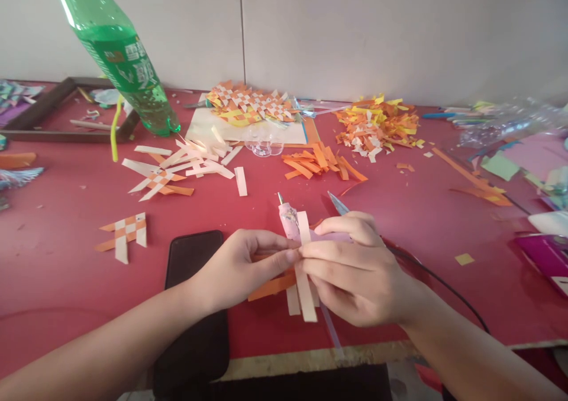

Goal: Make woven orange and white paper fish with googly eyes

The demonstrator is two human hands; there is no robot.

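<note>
Red tabletop (pixel 399 212) against pale grey wall (pixel 377 40). Lower centre of frame: flat cream paper strips (pixel 306 297) crossing narrow orange paper strips (pixel 271 287). Left hand (pixel 244 268): thumb and index pinching crossing. Right hand (pixel 355 265): fingertips gathered, pinching upright cream strip. Best: light grip, strips flat, edges snug; fingers clear of metal-tipped pink tool (pixel 289 219) just beyond.

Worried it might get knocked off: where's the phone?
In the head view, the phone lies left of centre at the near edge of the table, partly hidden by the left forearm.
</note>
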